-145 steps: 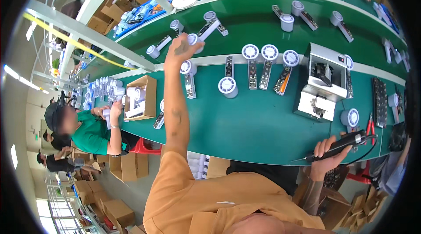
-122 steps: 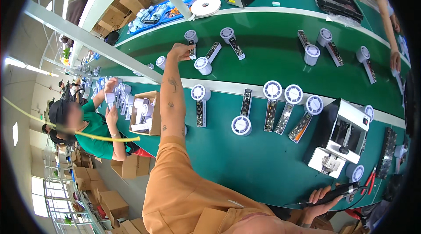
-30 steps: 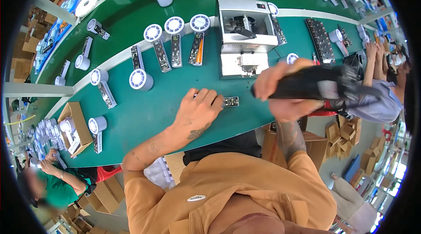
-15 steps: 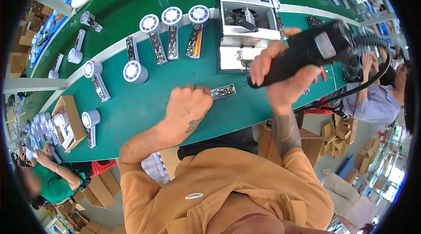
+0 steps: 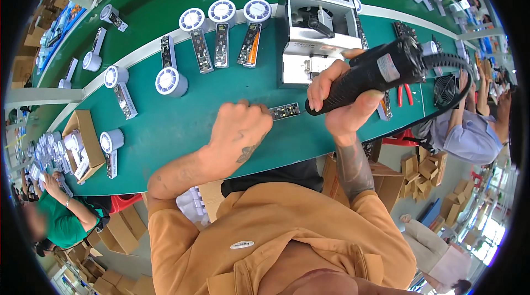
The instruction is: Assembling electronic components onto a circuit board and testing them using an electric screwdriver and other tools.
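Versus half a second ago, the black handheld tool (image 5: 359, 80) sits closer — its front end now just beside the bare end of the circuit-board strip (image 5: 285, 111). Bit too thin to make out, so contact can't be told. In work terms: tool and strip are nearly end to end, which looks like lining up.

Left hand (image 5: 243, 129): fingers curled, grip closed over the near end of the strip, which lies low over the green worktop (image 5: 187, 135), free end pointing right. Right hand (image 5: 343, 120): grip clamped around the tool's body, thumb underneath, cable (image 5: 458, 108) trailing off right.

Around: silver machine (image 5: 319, 47) behind the tool, three white round-headed units (image 5: 222, 12) in a row to its left, red-handled pliers (image 5: 408, 95) to the right.

Writing: pale label (image 5: 388, 68) on the tool, print too small; small lettering on the machine's front; oval badge (image 5: 242, 245) with dark lettering on the shirt — tiny; dark print along the side of one white housing (image 5: 127, 101), left.
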`<state>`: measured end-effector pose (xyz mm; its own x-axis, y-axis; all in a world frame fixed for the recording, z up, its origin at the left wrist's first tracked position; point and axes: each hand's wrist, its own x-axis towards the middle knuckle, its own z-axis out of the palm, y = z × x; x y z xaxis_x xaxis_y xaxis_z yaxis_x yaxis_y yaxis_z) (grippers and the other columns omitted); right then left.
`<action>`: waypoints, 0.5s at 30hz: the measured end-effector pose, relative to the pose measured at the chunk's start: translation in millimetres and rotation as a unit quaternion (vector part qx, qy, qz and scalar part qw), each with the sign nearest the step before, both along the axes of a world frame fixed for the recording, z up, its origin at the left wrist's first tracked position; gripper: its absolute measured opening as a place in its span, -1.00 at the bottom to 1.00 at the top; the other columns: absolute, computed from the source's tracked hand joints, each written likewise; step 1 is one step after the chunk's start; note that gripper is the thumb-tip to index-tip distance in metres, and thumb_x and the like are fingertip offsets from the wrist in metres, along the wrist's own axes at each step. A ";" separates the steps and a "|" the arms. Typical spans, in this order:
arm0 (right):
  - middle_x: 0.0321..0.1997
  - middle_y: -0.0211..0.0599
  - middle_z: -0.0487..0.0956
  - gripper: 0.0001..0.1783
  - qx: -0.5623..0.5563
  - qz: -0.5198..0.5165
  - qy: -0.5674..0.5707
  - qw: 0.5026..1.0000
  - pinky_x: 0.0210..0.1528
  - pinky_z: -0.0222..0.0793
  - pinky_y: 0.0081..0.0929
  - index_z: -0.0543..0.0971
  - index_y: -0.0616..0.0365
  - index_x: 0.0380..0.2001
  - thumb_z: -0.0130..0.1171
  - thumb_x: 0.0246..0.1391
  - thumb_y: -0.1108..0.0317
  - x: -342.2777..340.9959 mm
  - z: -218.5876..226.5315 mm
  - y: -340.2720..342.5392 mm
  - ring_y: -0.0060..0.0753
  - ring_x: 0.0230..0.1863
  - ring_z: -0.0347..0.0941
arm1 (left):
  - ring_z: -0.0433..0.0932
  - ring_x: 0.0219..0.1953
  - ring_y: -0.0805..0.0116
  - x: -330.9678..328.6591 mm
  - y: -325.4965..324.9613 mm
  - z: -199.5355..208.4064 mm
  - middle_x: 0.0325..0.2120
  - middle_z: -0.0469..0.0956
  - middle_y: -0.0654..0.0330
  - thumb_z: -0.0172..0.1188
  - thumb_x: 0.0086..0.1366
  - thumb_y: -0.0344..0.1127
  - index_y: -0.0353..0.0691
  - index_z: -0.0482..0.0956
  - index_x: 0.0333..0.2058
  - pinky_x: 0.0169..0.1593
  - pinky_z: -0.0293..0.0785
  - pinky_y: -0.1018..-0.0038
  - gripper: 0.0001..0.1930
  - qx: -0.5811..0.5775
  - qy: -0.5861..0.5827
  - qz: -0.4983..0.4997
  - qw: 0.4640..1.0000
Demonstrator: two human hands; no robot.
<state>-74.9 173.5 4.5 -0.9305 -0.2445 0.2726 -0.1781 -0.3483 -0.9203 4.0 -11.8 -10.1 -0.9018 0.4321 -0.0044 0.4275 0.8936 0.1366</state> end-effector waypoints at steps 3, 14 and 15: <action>-0.60 -0.36 0.33 -0.01 0.006 0.001 0.042 0.999 -0.67 0.24 -0.46 0.19 0.03 0.11 -0.01 -0.03 -0.62 9.5 -9.0 0.1 -0.47 -0.72 0.26 | 0.59 -0.44 0.25 0.4 -1.0 2.6 -0.59 0.54 0.14 0.30 -0.16 -0.48 -0.23 0.56 -0.57 -0.50 0.37 0.39 -0.89 0.013 -0.004 -0.010 1.000; -0.57 -0.30 0.34 0.07 -0.067 0.019 0.036 0.997 -0.64 0.28 -0.43 0.12 0.07 0.24 -0.18 0.02 -0.66 5.1 6.8 7.0 -0.43 -0.70 0.28 | 0.60 -0.42 0.27 -0.5 1.6 4.3 -0.55 0.55 0.15 0.32 -0.13 -0.46 -0.21 0.59 -0.57 -0.49 0.39 0.42 -0.90 -0.008 -0.028 0.002 1.000; -0.57 -0.30 0.34 0.06 -0.094 0.028 0.042 0.994 -0.64 0.28 -0.42 0.12 0.06 0.24 -0.19 0.04 -0.65 3.8 7.8 7.3 -0.43 -0.70 0.29 | 0.61 -0.41 0.27 -0.3 1.7 4.9 -0.55 0.56 0.16 0.32 -0.13 -0.46 -0.21 0.59 -0.56 -0.48 0.40 0.42 -0.90 -0.014 -0.029 0.002 0.999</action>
